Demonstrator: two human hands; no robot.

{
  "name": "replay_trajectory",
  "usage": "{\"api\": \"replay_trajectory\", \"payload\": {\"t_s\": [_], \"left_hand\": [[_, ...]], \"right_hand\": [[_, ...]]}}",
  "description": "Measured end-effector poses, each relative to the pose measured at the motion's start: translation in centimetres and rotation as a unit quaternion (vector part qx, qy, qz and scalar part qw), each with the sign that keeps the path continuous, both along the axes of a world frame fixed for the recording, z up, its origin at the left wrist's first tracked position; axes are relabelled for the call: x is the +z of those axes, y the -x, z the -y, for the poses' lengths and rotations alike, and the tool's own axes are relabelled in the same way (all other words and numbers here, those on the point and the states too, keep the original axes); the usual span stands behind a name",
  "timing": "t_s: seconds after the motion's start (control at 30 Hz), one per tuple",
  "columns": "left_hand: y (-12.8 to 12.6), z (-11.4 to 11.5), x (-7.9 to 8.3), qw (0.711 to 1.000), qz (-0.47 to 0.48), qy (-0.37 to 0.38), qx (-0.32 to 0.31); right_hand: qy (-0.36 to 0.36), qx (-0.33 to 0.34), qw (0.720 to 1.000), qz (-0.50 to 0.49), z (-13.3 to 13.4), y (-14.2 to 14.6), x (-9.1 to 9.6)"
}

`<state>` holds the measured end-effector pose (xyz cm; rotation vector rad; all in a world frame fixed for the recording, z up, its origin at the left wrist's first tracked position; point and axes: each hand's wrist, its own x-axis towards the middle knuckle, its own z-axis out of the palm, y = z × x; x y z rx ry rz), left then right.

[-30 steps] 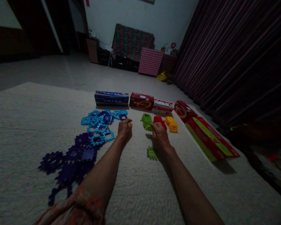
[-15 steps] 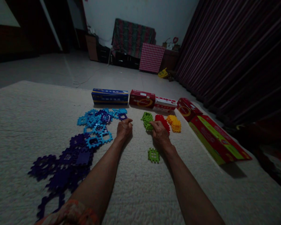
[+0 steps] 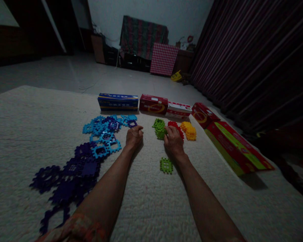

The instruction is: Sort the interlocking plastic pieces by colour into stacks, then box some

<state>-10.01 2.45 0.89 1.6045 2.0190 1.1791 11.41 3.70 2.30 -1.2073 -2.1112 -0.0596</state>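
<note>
My left hand (image 3: 134,137) rests closed on the cream mat, fingers curled in with nothing visible in them. Left of it lie light blue (image 3: 97,126) and dark blue toothed plastic building pieces (image 3: 113,125). My right hand (image 3: 173,139) is closed, its thumb and fingertips at the right edge of a small heap of green building pieces (image 3: 159,128); the grip is partly hidden. Red building pieces (image 3: 175,126) lie just behind that hand, partly covered by it. Yellow building pieces (image 3: 189,131) are stacked to its right. A single green square piece (image 3: 166,165) lies nearer me, beside my right wrist.
Purple building pieces (image 3: 65,190) spread over the mat (image 3: 146,201) at the left. Along the back stand a blue box (image 3: 118,102), a red box (image 3: 153,105) and a white-and-red box (image 3: 179,110). More red boxes (image 3: 204,116) and a red-and-green carton (image 3: 236,148) line the right.
My right hand's fingers have drawn back slightly and curled more at the green heap's edge. My left hand has stayed in place. The view has tilted slightly.
</note>
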Motion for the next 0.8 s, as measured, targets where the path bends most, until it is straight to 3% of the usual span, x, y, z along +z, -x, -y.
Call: {"api": "replay_trajectory", "payload": {"t_s": [0.23,0.5,0.6,0.8], "left_hand": [[0.0,-0.1,0.1,1.000,-0.008,0.015,0.002],[0.0,0.0,0.3,1.000,-0.003,0.016,-0.004],[0.0,0.1,0.4,1.000,-0.008,0.015,-0.006],[0.0,0.0,0.3,1.000,0.004,-0.002,-0.012]], "right_hand": [[-0.006,0.004,1.000,-0.010,0.1,0.1,0.0],[0.010,0.054,0.997,-0.054,1.8,0.4,1.5],[0.068,0.102,0.991,-0.053,3.2,-0.1,2.0],[0.278,0.131,0.951,0.014,6.6,-2.5,3.4]]}}
